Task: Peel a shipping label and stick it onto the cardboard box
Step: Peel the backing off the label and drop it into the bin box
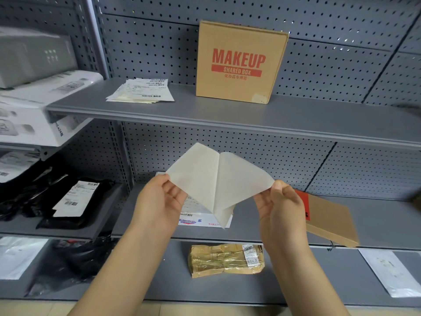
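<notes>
I hold a pale shipping label [241, 179] and its backing sheet [196, 176] in front of the middle shelf. The two layers are spread apart in a V and still joined along the centre line. My left hand [159, 201] pinches the left sheet's corner; my right hand [280, 206] pinches the right sheet's corner. A cardboard box [239, 62] printed "MAKEUP SHARED BOX" stands upright on the top shelf, leaning on the pegboard. A stack of more labels [141, 91] lies to its left.
Grey metal shelves [296, 119] with pegboard backs fill the view. A flat cardboard box [330, 220] and a white mailer [200, 218] lie on the middle shelf. A taped brown parcel [225, 260] sits below. Black bags [73, 201] and white boxes [29, 124] crowd the left.
</notes>
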Action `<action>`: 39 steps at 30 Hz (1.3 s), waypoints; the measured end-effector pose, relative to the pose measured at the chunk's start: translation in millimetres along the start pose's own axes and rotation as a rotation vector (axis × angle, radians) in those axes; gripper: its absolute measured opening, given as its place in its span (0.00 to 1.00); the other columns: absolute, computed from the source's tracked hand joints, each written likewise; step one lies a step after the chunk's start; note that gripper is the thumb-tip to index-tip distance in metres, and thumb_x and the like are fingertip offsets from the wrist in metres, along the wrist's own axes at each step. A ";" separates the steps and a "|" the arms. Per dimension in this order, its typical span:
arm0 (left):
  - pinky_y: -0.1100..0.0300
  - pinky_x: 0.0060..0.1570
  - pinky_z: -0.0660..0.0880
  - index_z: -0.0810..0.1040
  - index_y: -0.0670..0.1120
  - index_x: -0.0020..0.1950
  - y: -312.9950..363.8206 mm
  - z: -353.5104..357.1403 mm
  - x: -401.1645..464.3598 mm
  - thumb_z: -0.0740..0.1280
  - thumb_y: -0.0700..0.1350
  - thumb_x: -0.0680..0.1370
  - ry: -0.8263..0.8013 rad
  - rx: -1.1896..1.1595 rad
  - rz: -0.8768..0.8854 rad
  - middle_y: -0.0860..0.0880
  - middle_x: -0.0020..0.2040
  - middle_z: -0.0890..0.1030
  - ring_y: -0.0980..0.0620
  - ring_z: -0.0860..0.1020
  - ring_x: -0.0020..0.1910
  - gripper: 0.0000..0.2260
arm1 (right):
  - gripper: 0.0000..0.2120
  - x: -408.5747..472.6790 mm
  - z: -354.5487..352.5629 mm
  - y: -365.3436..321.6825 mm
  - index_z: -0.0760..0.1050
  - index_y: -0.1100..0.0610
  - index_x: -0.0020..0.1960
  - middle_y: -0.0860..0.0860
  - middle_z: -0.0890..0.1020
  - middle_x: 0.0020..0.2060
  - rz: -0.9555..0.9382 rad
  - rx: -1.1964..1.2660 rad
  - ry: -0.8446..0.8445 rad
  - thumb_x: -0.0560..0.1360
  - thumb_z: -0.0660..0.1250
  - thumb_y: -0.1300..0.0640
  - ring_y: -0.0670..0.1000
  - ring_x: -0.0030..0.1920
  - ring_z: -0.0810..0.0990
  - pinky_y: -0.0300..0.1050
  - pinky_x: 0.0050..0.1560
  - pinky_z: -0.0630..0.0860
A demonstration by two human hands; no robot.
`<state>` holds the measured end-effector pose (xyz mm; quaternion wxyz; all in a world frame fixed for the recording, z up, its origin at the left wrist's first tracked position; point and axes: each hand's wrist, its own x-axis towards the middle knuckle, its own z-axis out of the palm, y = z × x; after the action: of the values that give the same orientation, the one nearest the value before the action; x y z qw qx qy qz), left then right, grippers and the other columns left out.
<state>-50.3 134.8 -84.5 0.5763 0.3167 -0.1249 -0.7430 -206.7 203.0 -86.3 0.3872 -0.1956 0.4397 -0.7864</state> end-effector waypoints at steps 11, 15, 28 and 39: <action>0.58 0.36 0.83 0.75 0.38 0.42 18.8 -8.7 10.2 0.56 0.34 0.79 0.078 -0.099 0.089 0.45 0.30 0.85 0.50 0.84 0.35 0.10 | 0.16 11.7 -11.8 -6.0 0.70 0.57 0.37 0.42 0.81 0.26 -0.045 0.071 0.113 0.81 0.51 0.65 0.41 0.34 0.82 0.38 0.47 0.79; 0.58 0.37 0.83 0.76 0.38 0.42 23.0 -11.3 12.7 0.55 0.34 0.79 0.080 -0.124 0.108 0.45 0.31 0.85 0.51 0.85 0.33 0.11 | 0.16 18.6 -20.8 -6.6 0.69 0.57 0.38 0.46 0.80 0.29 -0.061 0.127 0.163 0.81 0.50 0.65 0.45 0.37 0.80 0.38 0.48 0.80; 0.59 0.37 0.82 0.77 0.39 0.46 12.6 -7.5 14.7 0.56 0.35 0.79 0.066 -0.125 0.082 0.46 0.35 0.86 0.51 0.85 0.38 0.11 | 0.16 18.8 -61.0 -25.2 0.72 0.57 0.39 0.49 0.79 0.34 -0.127 0.175 0.344 0.79 0.50 0.66 0.46 0.38 0.80 0.39 0.46 0.80; 0.61 0.34 0.81 0.75 0.41 0.45 -80.1 21.4 3.6 0.58 0.35 0.79 0.021 -0.008 -0.182 0.48 0.36 0.85 0.53 0.85 0.34 0.07 | 0.16 -8.5 -156.5 -44.7 0.76 0.59 0.44 0.53 0.82 0.42 -0.173 0.160 0.602 0.79 0.50 0.65 0.51 0.47 0.82 0.45 0.55 0.79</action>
<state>-126.3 152.0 -113.4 0.5090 0.3321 -0.0869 -0.7894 -322.3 308.2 -132.3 0.1855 0.0403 0.4531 -0.8710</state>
